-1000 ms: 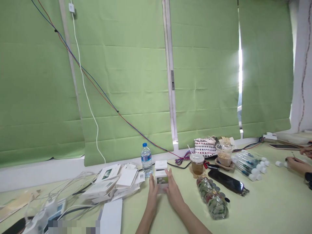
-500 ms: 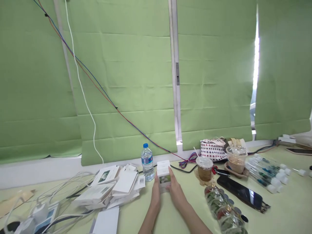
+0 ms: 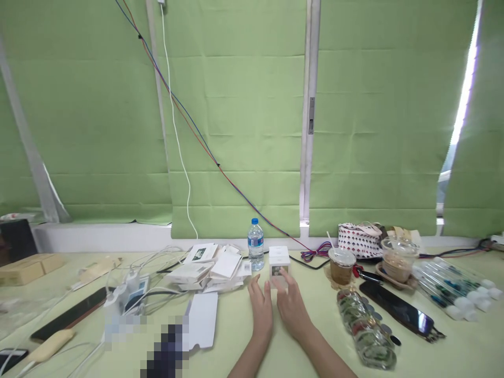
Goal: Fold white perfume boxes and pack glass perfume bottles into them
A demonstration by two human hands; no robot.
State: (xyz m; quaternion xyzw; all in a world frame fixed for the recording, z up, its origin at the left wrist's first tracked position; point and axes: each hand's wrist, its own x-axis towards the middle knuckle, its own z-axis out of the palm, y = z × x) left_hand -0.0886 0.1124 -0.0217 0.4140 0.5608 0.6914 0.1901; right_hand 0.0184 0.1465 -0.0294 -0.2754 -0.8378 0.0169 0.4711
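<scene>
Small white boxes [image 3: 279,253] stand together near the middle of the table, the front one with a dark picture on its face. My left hand [image 3: 260,307] is open just in front and to the left of them, fingers bent a little and holding nothing. Close to the front box, my right hand [image 3: 292,308] has its fingers apart and overlaps its lower front; whether the fingertips touch it I cannot tell. Behind my left hand is a water bottle [image 3: 255,247] with a blue cap. To its left lies a pile of flat white cartons [image 3: 226,265].
A single flat carton [image 3: 203,317] lies left of my arms, near chargers and cables [image 3: 132,286]. On the right are a drink cup [image 3: 341,268], a black phone [image 3: 397,310], clear-wrapped round jars [image 3: 364,328] and several clear tubes with white caps [image 3: 452,289].
My hands have let go of the white box, drawn back toward me and loosened. The box stays on the table. The view has swung left, showing more of that side.
</scene>
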